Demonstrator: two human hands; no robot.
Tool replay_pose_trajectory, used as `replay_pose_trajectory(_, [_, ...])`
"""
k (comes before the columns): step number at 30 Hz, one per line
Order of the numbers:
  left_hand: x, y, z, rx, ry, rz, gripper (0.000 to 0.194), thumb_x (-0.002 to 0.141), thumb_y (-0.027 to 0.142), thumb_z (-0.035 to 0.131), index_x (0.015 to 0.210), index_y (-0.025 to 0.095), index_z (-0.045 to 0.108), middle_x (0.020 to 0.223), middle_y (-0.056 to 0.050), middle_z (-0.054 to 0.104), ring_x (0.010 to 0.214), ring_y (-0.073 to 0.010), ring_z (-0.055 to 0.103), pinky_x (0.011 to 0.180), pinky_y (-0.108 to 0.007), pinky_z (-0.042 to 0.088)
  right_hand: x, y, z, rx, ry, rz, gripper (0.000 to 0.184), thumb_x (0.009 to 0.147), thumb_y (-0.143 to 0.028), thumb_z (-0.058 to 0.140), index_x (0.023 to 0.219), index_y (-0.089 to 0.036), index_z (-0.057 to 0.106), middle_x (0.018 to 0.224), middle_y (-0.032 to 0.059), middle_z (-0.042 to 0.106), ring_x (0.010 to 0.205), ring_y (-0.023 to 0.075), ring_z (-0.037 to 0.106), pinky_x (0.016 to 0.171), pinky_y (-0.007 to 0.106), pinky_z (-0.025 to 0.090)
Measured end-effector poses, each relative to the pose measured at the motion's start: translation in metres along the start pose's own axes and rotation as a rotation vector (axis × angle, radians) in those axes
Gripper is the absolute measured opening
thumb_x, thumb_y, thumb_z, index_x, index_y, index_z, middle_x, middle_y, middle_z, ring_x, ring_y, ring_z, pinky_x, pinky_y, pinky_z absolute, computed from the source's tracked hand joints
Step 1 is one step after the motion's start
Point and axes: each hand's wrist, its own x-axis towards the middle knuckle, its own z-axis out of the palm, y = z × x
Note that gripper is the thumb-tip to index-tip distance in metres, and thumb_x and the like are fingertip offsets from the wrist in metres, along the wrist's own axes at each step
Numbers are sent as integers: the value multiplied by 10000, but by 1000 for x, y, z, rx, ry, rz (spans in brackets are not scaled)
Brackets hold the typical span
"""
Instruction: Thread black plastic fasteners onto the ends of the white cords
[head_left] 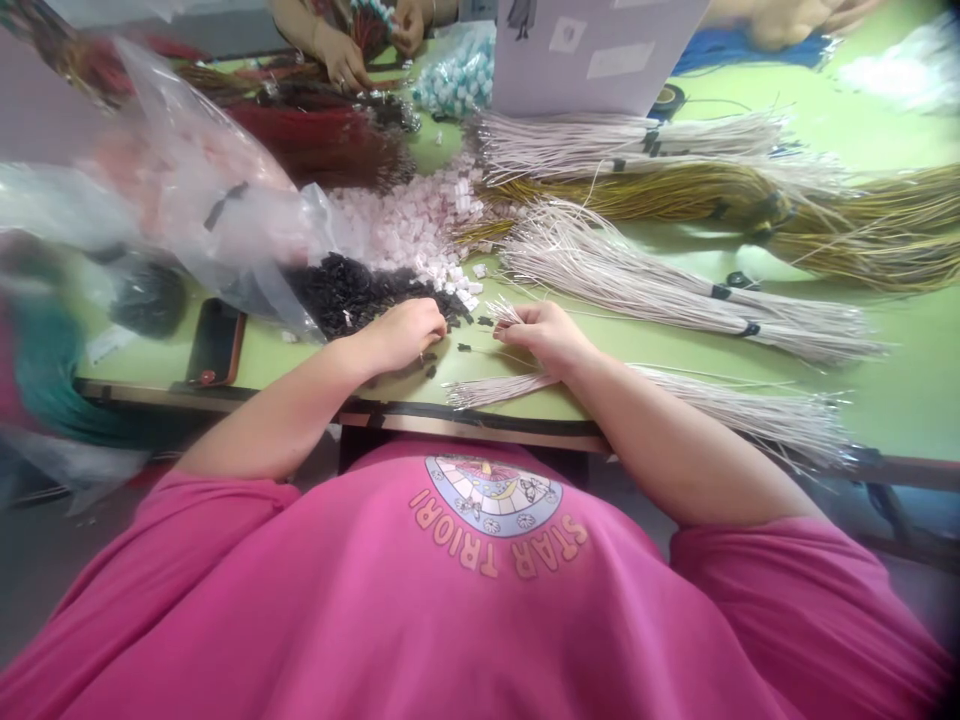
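My right hand (549, 338) is closed around the ends of some white wires (504, 312), whose tips stick out toward the left. Below that wrist lies another bundle of white wires (499, 388). My left hand (409, 335) rests at the near right side of a pile of small black connector housings (341, 290). Its fingers are curled down and pressed together; anything between them is hidden. A few loose black pieces (464, 348) lie on the table between the two hands. Behind them spreads a heap of small white connector housings (427, 215).
More tied white wires (645, 270) and a yellow-brown bundle (675, 195) lie at the right. A clear plastic bag (225, 200) and a phone (215, 343) are at the left. Across the green table (892, 400), a co-worker's hands (341, 60) handle wires beside a grey-white panel (585, 60).
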Motion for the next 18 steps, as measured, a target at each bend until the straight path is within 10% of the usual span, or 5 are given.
replay_pose_trajectory(13, [7,47,5,-1160,75,-329,165,812,214,539,929,111,591,658,-5,569,540,-64,514,548,-205,431,2,5,-2,-4,43,-58,99,546,-185,626,610,-124,582,516,-47,458,506,64,369,519,222,285])
replay_pose_trajectory(18, [10,44,12,-1275,96,-395,133,793,123,555,918,95,592,707,-31,629,592,-79,590,623,-230,483,2,3,-2,-15,66,-60,101,541,-189,624,606,-120,588,521,-43,463,512,65,371,518,221,286])
